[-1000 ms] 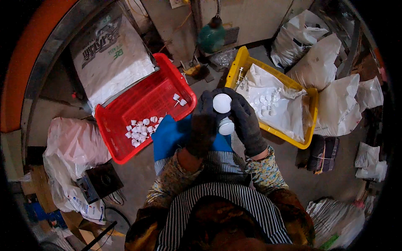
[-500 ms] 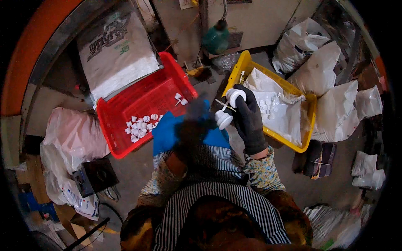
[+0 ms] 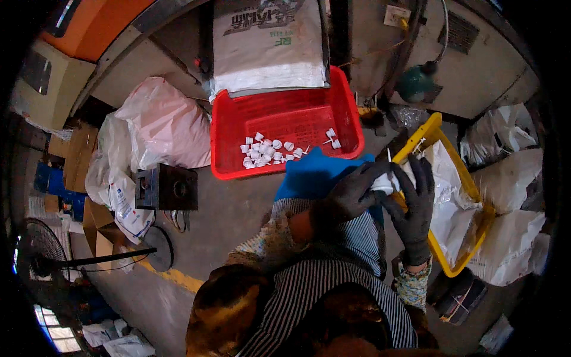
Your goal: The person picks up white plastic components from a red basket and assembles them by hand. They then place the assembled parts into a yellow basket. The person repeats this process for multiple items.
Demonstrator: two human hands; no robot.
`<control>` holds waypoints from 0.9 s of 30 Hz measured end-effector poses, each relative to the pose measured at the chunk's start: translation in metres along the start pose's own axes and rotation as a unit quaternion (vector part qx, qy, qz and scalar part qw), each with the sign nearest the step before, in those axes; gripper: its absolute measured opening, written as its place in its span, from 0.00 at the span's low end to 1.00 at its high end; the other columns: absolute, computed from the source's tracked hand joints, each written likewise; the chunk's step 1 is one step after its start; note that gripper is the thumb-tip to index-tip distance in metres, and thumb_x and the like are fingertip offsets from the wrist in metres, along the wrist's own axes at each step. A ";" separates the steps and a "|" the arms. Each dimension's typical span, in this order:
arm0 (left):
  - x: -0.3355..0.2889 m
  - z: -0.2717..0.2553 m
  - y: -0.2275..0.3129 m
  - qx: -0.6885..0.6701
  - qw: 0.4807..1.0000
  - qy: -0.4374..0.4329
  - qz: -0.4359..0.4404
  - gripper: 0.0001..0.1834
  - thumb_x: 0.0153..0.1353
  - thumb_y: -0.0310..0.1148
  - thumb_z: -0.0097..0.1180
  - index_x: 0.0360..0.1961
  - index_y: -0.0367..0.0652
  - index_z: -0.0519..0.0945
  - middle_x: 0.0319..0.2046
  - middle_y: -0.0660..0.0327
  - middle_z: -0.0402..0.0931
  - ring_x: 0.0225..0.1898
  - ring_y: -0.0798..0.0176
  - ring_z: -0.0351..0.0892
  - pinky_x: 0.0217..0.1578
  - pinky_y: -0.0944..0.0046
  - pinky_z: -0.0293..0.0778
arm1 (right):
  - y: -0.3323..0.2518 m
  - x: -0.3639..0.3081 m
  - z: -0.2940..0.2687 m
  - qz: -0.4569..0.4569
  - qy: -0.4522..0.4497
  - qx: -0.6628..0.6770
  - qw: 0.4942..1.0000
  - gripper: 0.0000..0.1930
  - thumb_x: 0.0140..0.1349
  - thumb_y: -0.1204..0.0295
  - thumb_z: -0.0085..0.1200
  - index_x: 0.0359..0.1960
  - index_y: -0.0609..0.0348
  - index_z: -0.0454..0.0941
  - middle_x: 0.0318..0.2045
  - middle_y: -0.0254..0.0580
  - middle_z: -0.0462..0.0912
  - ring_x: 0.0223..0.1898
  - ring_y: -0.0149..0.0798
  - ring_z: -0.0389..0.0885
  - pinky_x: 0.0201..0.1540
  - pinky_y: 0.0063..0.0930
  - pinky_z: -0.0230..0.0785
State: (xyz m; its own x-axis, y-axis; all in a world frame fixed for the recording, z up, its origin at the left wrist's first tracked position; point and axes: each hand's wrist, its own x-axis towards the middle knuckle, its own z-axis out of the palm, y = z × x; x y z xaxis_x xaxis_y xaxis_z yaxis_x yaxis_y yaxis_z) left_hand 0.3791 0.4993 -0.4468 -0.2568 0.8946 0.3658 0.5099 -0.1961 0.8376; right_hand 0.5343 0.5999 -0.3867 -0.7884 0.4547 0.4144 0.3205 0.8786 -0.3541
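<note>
Both hands wear dark grey gloves and meet above my lap. Between them is a white moulded plastic piece [image 3: 385,183] with round caps and a thin stem. My left hand [image 3: 355,189] is closed on its left side, and my right hand [image 3: 411,208] grips it from the right with thumb and fingers. The gloves cover much of the piece. Ahead and to the left, a red plastic crate [image 3: 229,169] holds several small white caps [image 3: 262,153]. At my right, close by that hand, stands a yellow crate [image 3: 489,221] lined with a white sack [image 3: 443,178].
A large printed white sack [image 3: 270,59] stands behind the red crate. Pink and clear bags [image 3: 163,122] lie left, near a black box [image 3: 168,187] and a fan [image 3: 44,256]. Filled white sacks [image 3: 505,178] line the right. A blue cloth [image 3: 312,178] covers my lap.
The view has turned right, so the crates appear farther left and right respectively. My left hand, blurred and apart before, has come onto the white piece held in my right hand.
</note>
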 end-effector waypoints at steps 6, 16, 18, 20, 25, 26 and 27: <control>0.005 -0.036 0.035 -0.141 0.979 -0.004 -0.145 0.28 0.60 0.31 0.58 0.61 0.35 0.65 0.42 0.47 0.77 0.43 0.53 0.78 0.46 0.58 0.74 | -0.005 0.012 0.015 -0.031 -0.063 0.193 0.979 0.34 0.53 0.61 0.62 0.61 0.59 0.67 0.56 0.52 0.73 0.56 0.54 0.71 0.59 0.47 0.61; 0.026 -0.012 -0.038 -0.080 0.992 0.080 -0.046 0.28 0.57 0.28 0.59 0.58 0.34 0.66 0.43 0.49 0.76 0.45 0.56 0.77 0.50 0.58 0.72 | -0.002 0.054 0.053 0.162 -0.080 0.266 0.947 0.25 0.61 0.69 0.57 0.59 0.61 0.70 0.54 0.49 0.77 0.54 0.43 0.77 0.56 0.34 0.68; 0.042 -0.021 -0.050 -0.081 0.993 0.077 -0.047 0.29 0.57 0.29 0.60 0.59 0.34 0.65 0.46 0.48 0.75 0.48 0.54 0.76 0.52 0.56 0.71 | 0.020 0.060 0.075 0.155 -0.060 0.271 0.948 0.26 0.60 0.69 0.58 0.60 0.61 0.69 0.56 0.49 0.76 0.57 0.44 0.74 0.58 0.35 0.66; 0.057 -0.035 -0.060 -0.123 0.987 0.042 -0.097 0.30 0.56 0.30 0.60 0.60 0.35 0.65 0.50 0.44 0.72 0.52 0.50 0.74 0.53 0.54 0.69 | 0.034 0.071 0.094 0.147 -0.049 0.286 0.946 0.27 0.60 0.69 0.59 0.61 0.60 0.68 0.57 0.49 0.74 0.59 0.44 0.72 0.60 0.35 0.64; 0.016 -0.076 -0.212 -0.126 0.953 0.054 -0.272 0.27 0.63 0.36 0.53 0.61 0.39 0.65 0.51 0.50 0.72 0.49 0.53 0.74 0.51 0.55 0.71 | 0.067 0.098 0.129 0.237 -0.062 0.371 0.896 0.23 0.55 0.77 0.61 0.53 0.63 0.70 0.47 0.40 0.76 0.47 0.37 0.76 0.52 0.32 0.70; 0.000 -0.107 -0.244 -0.111 0.934 0.131 -0.312 0.26 0.65 0.38 0.51 0.61 0.39 0.66 0.50 0.52 0.73 0.48 0.54 0.75 0.49 0.56 0.71 | 0.092 0.084 0.136 0.291 -0.063 0.353 0.887 0.29 0.56 0.77 0.61 0.60 0.58 0.66 0.56 0.44 0.71 0.58 0.42 0.69 0.62 0.36 0.61; -0.016 -0.140 -0.274 -0.096 0.911 0.210 -0.342 0.25 0.67 0.41 0.49 0.61 0.39 0.66 0.49 0.53 0.74 0.47 0.56 0.75 0.48 0.57 0.72 | 0.117 0.071 0.138 0.321 -0.051 0.341 0.882 0.29 0.56 0.78 0.60 0.61 0.58 0.65 0.58 0.44 0.70 0.60 0.42 0.68 0.62 0.37 0.61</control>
State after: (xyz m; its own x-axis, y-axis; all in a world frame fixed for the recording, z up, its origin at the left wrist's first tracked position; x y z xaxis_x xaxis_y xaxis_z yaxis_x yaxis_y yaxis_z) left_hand 0.1289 0.4827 -0.6250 -0.7729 0.6085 -0.1797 -0.0311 0.2466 0.9686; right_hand 0.4437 0.7149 -0.5149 -0.6140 0.7802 -0.1197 0.3552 0.1377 -0.9246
